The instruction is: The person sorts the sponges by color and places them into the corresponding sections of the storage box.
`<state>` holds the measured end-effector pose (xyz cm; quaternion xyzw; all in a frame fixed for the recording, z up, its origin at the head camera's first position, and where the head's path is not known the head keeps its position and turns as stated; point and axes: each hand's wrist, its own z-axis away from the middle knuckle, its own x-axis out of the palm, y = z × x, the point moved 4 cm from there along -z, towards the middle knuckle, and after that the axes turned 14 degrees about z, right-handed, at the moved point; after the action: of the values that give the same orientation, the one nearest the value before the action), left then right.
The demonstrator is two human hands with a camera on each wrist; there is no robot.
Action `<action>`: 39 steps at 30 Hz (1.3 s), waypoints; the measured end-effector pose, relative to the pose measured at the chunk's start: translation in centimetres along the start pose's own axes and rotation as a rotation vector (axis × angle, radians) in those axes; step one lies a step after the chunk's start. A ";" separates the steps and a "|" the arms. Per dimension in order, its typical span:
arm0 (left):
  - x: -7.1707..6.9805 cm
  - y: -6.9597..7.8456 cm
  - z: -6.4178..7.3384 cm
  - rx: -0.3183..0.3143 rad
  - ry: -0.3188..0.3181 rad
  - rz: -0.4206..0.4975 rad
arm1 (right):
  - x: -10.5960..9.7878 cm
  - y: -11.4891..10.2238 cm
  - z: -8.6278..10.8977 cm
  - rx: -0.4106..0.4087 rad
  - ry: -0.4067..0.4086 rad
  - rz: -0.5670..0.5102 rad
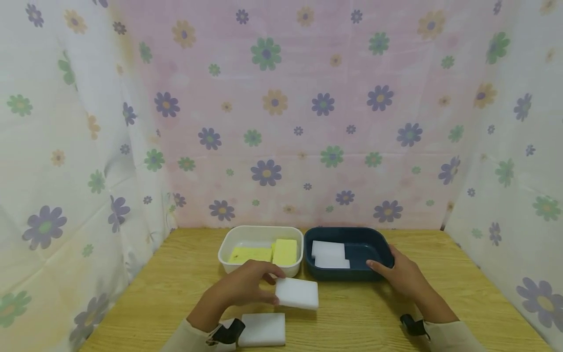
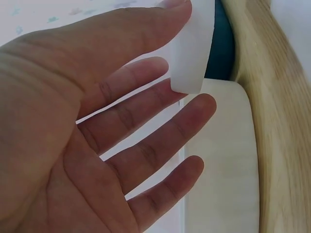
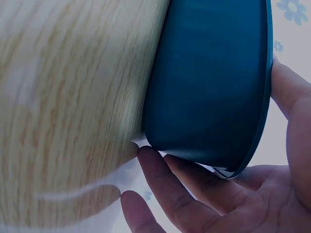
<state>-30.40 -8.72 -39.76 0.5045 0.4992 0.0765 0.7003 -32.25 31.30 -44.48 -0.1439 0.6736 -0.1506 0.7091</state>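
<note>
In the head view my left hand pinches a white sponge block by its left edge, above the table in front of the two bins. The left wrist view shows that sponge between thumb and a fingertip, the other fingers spread. My right hand grips the right end of the dark blue bin, thumb over the rim; in the right wrist view its fingers lie along the bin's outer wall. Inside that bin lie white sponges. The cream bin beside it holds yellow sponges.
Another white sponge lies on the wooden table near its front edge, with one more partly hidden behind the left wrist. Flower-printed cloth hangs behind the table and on both sides.
</note>
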 end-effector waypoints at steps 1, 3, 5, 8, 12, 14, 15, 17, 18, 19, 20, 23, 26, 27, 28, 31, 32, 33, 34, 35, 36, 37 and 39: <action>0.0 0.1 -0.1 0.004 0.001 -0.001 | 0.0 0.0 0.0 0.001 0.000 0.000; 0.0 0.3 -0.2 0.015 0.000 -0.011 | 0.1 0.0 0.0 0.002 -0.001 0.002; -0.1 0.6 -0.4 0.021 0.002 -0.025 | 0.1 0.0 0.0 0.005 0.000 0.002; -0.2 1.1 -0.7 0.026 0.002 -0.049 | 0.1 0.0 0.0 0.002 0.006 0.006; -0.3 1.7 -1.3 0.036 -0.006 -0.074 | 0.0 -0.1 0.0 -0.001 0.012 0.010; -0.3 2.0 -1.7 0.044 -0.014 -0.089 | 0.0 -0.1 0.0 0.000 0.011 0.011; -0.3 2.1 -1.8 0.048 -0.017 -0.098 | 0.0 -0.1 0.0 0.001 0.010 0.011; -0.2 2.4 -2.1 0.053 -0.021 -0.112 | 0.1 -0.1 0.0 0.003 0.005 0.011; -0.2 2.5 -2.2 0.053 -0.022 -0.117 | 0.1 -0.1 0.0 0.005 0.002 0.010; -0.2 2.6 -2.4 0.055 -0.023 -0.118 | 0.1 -0.1 0.0 0.007 -0.001 0.010; -0.2 2.7 -2.5 0.060 -0.022 -0.126 | 0.1 -0.1 0.0 0.008 -0.004 0.010; -0.1 3.2 -3.1 0.080 -0.013 -0.137 | 0.1 -0.1 0.0 0.014 -0.012 0.010; 0.0 3.8 -3.7 0.110 0.003 -0.142 | 0.0 -0.2 0.1 0.017 -0.015 0.009; 0.0 3.9 -4.0 0.120 0.008 -0.142 | -0.1 -0.2 0.2 0.018 -0.015 0.008; 0.0 4.1 -4.1 0.127 0.013 -0.142 | -0.1 -0.2 0.2 0.019 -0.016 0.007; 0.1 4.5 -4.6 0.147 0.032 -0.154 | -0.1 -0.2 0.1 0.018 -0.017 0.002; 0.1 4.6 -4.7 0.153 0.039 -0.160 | -0.1 -0.2 0.1 0.018 -0.017 0.002; 0.2 4.7 -4.8 0.154 0.048 -0.167 | -0.1 -0.2 0.1 0.019 -0.017 0.001; 0.3 4.7 -5.0 0.155 0.057 -0.172 | -0.1 -0.2 0.0 0.019 -0.018 0.001; 0.4 4.8 -5.2 0.156 0.068 -0.179 | 0.0 -0.2 0.0 0.018 -0.017 0.001; 0.5 4.8 -5.4 0.158 0.079 -0.192 | 0.0 -0.2 0.0 0.018 -0.017 0.001; 0.6 4.8 -5.6 0.158 0.090 -0.207 | 0.0 -0.2 0.0 0.018 -0.016 0.002; 0.9 4.8 -6.1 0.156 0.112 -0.237 | -0.1 -0.2 0.1 0.017 -0.013 0.003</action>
<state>-32.76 -2.02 -36.48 0.4899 0.5979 -0.0177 0.6342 -32.18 31.15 -44.36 -0.1380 0.6679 -0.1544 0.7148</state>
